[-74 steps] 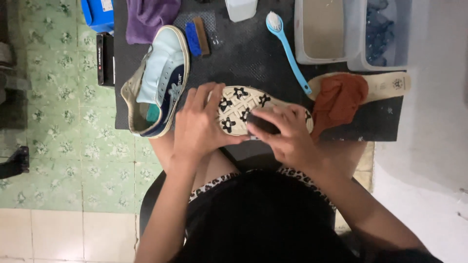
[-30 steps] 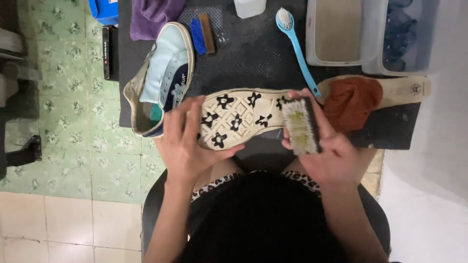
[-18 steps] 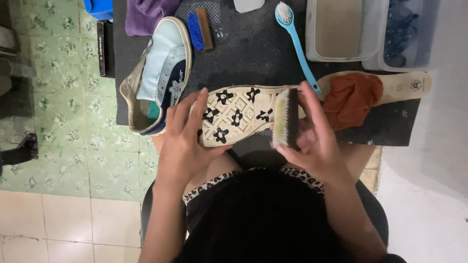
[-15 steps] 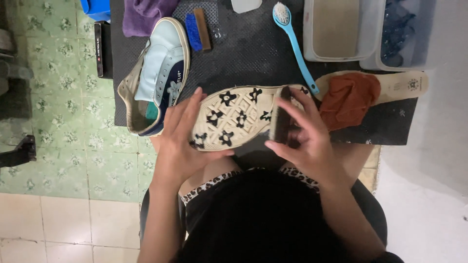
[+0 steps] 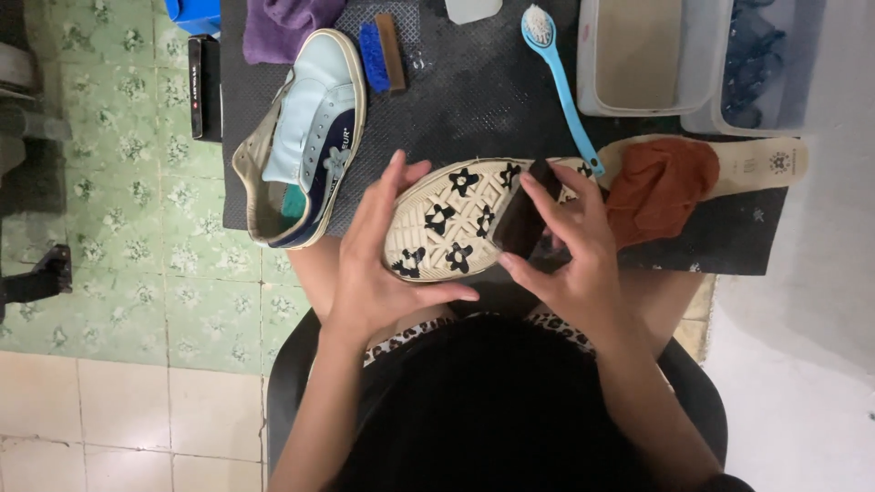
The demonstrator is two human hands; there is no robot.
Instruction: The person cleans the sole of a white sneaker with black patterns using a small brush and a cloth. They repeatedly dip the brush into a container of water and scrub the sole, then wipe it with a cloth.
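Over the black mat we pinch the brush in our right hand while our left hand clamps the upturned shoe; a hard stroke could twist it loose.

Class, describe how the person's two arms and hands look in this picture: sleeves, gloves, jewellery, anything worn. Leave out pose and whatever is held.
Both arms are bare from the hands to the picture's lower edge: no sleeves show. The left hand and right hand wear no gloves, and no rings, watch or bracelets can be seen. The nails look short and unpainted.
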